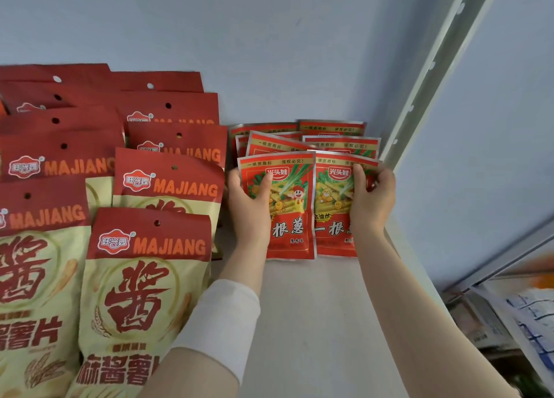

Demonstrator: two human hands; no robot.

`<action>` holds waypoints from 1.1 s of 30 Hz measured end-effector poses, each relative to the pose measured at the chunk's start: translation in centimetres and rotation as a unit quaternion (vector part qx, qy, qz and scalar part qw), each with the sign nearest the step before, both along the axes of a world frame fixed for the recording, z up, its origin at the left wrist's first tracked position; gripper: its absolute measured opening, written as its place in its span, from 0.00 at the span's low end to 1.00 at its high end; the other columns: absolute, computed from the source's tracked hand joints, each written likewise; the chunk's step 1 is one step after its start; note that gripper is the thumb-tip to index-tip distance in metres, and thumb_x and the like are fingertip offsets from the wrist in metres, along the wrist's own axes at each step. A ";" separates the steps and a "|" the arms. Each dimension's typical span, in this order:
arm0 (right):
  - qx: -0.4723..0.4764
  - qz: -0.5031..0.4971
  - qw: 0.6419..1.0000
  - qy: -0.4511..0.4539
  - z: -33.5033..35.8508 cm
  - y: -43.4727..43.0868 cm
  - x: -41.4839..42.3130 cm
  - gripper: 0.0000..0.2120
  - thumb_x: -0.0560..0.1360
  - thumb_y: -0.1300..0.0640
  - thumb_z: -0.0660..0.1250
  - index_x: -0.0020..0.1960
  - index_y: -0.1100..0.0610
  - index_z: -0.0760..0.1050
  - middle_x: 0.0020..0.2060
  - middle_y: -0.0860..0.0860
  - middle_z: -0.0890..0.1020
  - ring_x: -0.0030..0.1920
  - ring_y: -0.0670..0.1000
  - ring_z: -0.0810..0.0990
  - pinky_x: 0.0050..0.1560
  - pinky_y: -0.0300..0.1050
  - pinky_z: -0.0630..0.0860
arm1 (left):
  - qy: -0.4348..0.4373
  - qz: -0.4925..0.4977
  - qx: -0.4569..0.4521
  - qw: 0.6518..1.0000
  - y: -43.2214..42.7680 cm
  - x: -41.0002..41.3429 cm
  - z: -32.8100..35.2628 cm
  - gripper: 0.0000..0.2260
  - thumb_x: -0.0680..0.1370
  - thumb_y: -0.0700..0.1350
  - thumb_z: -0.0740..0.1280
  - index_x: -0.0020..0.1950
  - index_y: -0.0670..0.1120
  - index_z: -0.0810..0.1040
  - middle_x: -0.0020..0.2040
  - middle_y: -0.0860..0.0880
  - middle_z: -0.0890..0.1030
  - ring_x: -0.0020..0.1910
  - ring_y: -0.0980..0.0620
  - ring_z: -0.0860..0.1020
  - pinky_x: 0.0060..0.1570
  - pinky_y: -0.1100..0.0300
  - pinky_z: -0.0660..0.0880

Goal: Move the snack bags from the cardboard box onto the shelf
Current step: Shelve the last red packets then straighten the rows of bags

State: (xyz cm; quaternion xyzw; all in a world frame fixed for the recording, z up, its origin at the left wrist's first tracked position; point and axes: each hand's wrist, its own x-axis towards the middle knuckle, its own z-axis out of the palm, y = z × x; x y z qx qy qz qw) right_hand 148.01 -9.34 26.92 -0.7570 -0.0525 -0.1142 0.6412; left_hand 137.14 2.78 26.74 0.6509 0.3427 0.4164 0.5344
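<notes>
Two small red snack bags with green onion art stand side by side at the right end of the white shelf [323, 322]. My left hand [250, 205] grips the left front bag [289, 211] by its left edge, thumb across its face. My right hand [371, 199] grips the right front bag [331, 214] by its right edge, thumb near the top. Several more of the same small red bags [338, 142] stand in rows behind them, against the back wall. The cardboard box is out of view.
Large red-and-cream MAJIANG chip bags [144, 277] fill the shelf's left half in overlapping rows, close to my left forearm. A slotted metal upright [419, 91] and the side panel bound the shelf on the right. Below right, a lower shelf holds blurred packages [527, 313].
</notes>
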 end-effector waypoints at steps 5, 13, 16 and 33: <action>-0.017 0.009 1.000 0.011 -0.1 1.0 0.6 0.15 0.75 0.46 0.65 0.58 0.53 0.72 0.56 0.49 0.77 0.53 0.48 0.78 0.52 0.45 0.78 | -0.005 0.007 -0.003 1.000 0.5 0.5 -0.1 0.12 0.76 0.51 0.68 0.56 0.50 0.70 0.46 0.62 0.75 0.43 0.68 0.74 0.37 0.74 0.68; 0.013 0.014 1.000 0.004 0.3 1.6 1.1 0.10 0.76 0.47 0.63 0.53 0.51 0.68 0.49 0.48 0.78 0.45 0.42 0.78 0.38 0.32 0.74 | -0.038 0.030 0.040 0.998 0.5 1.2 0.0 0.14 0.76 0.51 0.67 0.58 0.50 0.68 0.51 0.58 0.75 0.49 0.64 0.76 0.42 0.76 0.72; 0.004 0.010 0.999 0.031 -0.5 1.5 1.1 0.11 0.76 0.44 0.62 0.51 0.49 0.64 0.42 0.41 0.75 0.39 0.39 0.77 0.32 0.30 0.70 | -0.032 0.038 0.054 0.997 0.5 1.4 -0.5 0.16 0.76 0.52 0.66 0.60 0.49 0.68 0.53 0.57 0.74 0.52 0.60 0.75 0.45 0.73 0.71; -0.106 0.042 0.993 -0.002 -0.5 1.0 0.5 0.28 0.76 0.42 0.60 0.70 0.50 0.54 0.65 0.48 0.72 0.57 0.49 0.78 0.44 0.38 0.73 | 0.049 0.106 0.247 0.962 -0.6 1.5 -1.5 0.22 0.79 0.48 0.62 0.70 0.41 0.65 0.74 0.41 0.61 0.74 0.46 0.60 0.67 0.57 0.65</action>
